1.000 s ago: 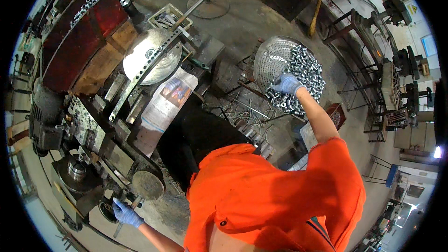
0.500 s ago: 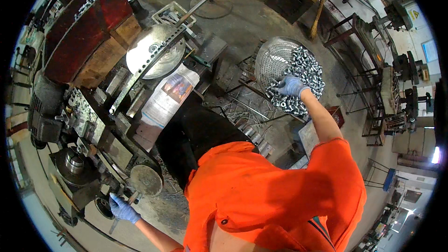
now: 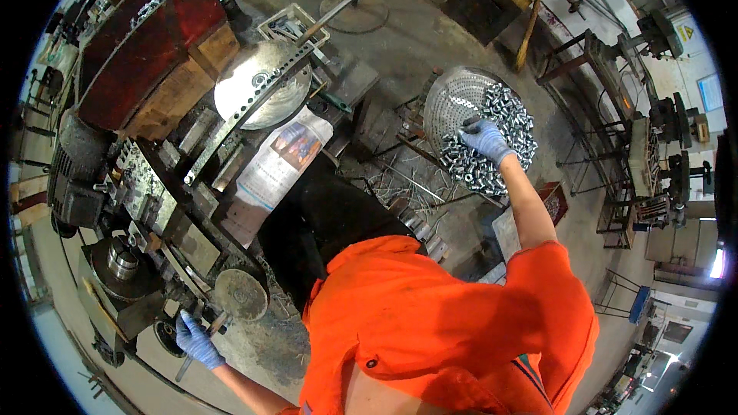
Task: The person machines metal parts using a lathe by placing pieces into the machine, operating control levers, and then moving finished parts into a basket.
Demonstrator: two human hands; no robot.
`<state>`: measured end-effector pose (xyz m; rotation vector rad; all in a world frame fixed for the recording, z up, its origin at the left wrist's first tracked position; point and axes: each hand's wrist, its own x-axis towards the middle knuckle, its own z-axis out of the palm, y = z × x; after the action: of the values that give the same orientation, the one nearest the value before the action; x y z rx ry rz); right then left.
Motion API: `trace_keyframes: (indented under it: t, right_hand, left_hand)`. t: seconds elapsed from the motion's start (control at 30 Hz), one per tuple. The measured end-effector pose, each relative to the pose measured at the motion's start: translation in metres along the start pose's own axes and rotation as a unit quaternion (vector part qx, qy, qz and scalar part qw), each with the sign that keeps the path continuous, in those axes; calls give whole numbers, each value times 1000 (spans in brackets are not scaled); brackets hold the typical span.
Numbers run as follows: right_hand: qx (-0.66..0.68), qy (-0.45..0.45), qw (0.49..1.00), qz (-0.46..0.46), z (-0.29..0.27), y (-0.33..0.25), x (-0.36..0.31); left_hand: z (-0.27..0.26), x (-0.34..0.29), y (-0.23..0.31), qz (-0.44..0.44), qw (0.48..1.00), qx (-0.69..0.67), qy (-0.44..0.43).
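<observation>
My right hand [image 3: 486,138], in a blue glove, reaches down into a round perforated metal basket [image 3: 446,100] filled with small shiny metal parts [image 3: 507,119]; its fingers are curled among the parts. My left hand [image 3: 195,340], also in a blue glove, grips a dark lever handle [image 3: 201,342] low on the machine, beside a round grey handwheel [image 3: 241,295]. My orange sleeve [image 3: 538,292] covers the right upper arm. Whether the right hand has closed on a part is hidden by its own fingers.
A grimy lathe-like machine [image 3: 146,207] with a chuck [image 3: 123,257] stands at the left. A shiny round disc [image 3: 261,92], a red bin with parts [image 3: 146,46] and a folded newspaper [image 3: 280,157] lie behind it. Metal racks [image 3: 638,154] line the right.
My right hand has stayed in the basket, shifting slightly among the parts. The view has tilted a little; the left hand keeps its hold on the lever.
</observation>
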<state>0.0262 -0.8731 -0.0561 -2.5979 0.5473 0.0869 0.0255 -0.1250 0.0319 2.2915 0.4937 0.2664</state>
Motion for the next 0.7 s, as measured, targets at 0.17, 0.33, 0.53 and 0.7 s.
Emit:
trace_keyframes:
  t: [0.17, 0.33, 0.53, 0.7]
  right_hand:
    - [294, -14, 955, 33, -27, -109, -12]
    - [355, -64, 888, -283, -35, -245, -30]
    - [254, -68, 777, -571, -18, -373, -59]
    - [189, -85, 753, -625, -11, -414, -79]
  left_hand:
    - [-2, -4, 84, 88, 994, -45, 41]
    - [70, -5, 172, 8, 966, -186, -178]
    - [117, -23, 217, 69, 872, -324, -360]
    - [119, -23, 205, 126, 892, -319, -295]
